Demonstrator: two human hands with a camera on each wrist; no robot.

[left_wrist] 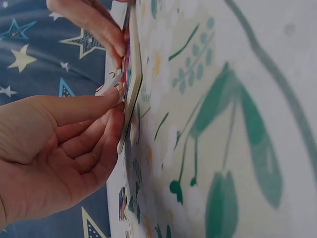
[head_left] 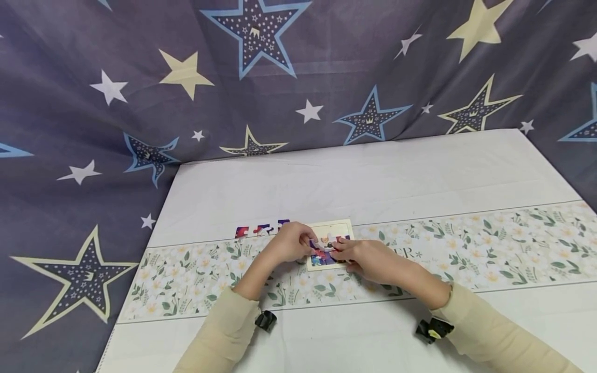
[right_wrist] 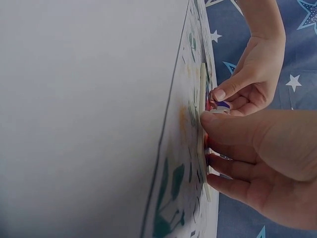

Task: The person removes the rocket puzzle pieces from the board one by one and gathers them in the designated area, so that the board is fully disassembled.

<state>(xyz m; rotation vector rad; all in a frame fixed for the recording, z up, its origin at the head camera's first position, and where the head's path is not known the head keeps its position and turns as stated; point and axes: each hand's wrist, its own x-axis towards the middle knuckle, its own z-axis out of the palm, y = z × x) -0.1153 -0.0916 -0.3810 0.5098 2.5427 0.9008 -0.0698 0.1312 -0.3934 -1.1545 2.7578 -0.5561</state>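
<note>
A jigsaw puzzle board (head_left: 342, 226) with a pale frame lies on the floral strip, its lower part filled with colourful pieces. My left hand (head_left: 293, 242) is at the board's left side, pinching a puzzle piece (left_wrist: 109, 85) between thumb and fingers. That piece is tilted up from the board, pale edge showing. On the right side, my right hand (head_left: 373, 259) reaches over the board. In the right wrist view its thumb (right_wrist: 212, 118) is close to the tilted piece and its other fingertips rest on the puzzle. Fingers partly hide the picture.
Loose puzzle pieces (head_left: 263, 229) lie left of the board, behind my left hand. The white table (head_left: 373, 176) carries a floral printed strip (head_left: 466, 254). A dark curtain (head_left: 326, 62) with stars hangs behind and at the sides.
</note>
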